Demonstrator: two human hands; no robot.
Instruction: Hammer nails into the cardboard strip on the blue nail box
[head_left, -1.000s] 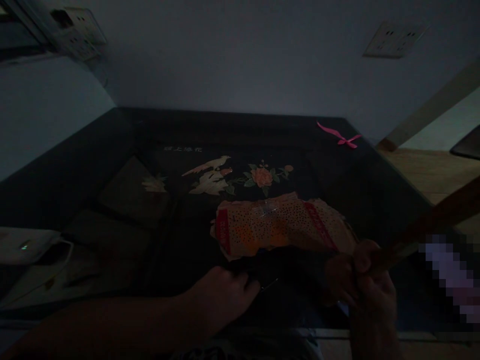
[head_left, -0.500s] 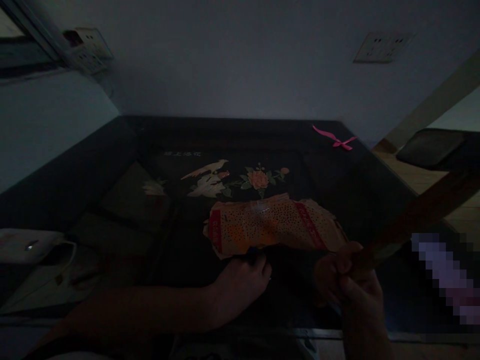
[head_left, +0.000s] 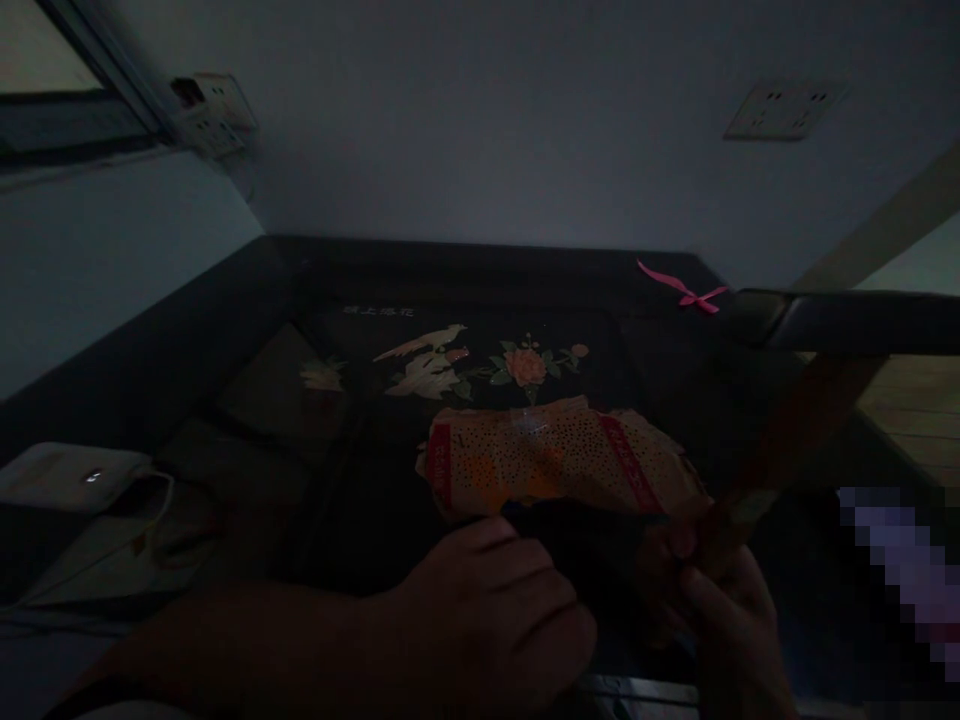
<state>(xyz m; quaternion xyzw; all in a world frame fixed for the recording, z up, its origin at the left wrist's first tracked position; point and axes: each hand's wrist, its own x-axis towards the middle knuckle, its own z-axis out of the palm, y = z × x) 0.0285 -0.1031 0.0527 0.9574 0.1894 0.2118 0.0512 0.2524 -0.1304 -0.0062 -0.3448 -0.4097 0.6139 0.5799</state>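
Note:
My right hand is closed round the lower end of the wooden handle of a hammer, which slants up to the right. Its long dark head lies across the top of the handle. A dark strip stretches between my two hands, with a bluish spot at its left end. My left hand is closed, back upward, at that left end; its fingertips are hidden. Just beyond the strip lies a crumpled orange-brown package with dark dots and red bands.
The dark table bears a bird-and-flower inlay. A pink ribbon lies at its back right. A white device with a cable is on the left. Wall sockets are behind, and a pixelated patch covers something at the right.
My left hand has come nearer and appears larger, its back turned more upward. The hammer stands more upright, its head swung left and now seen lengthwise. The view has shifted slightly.

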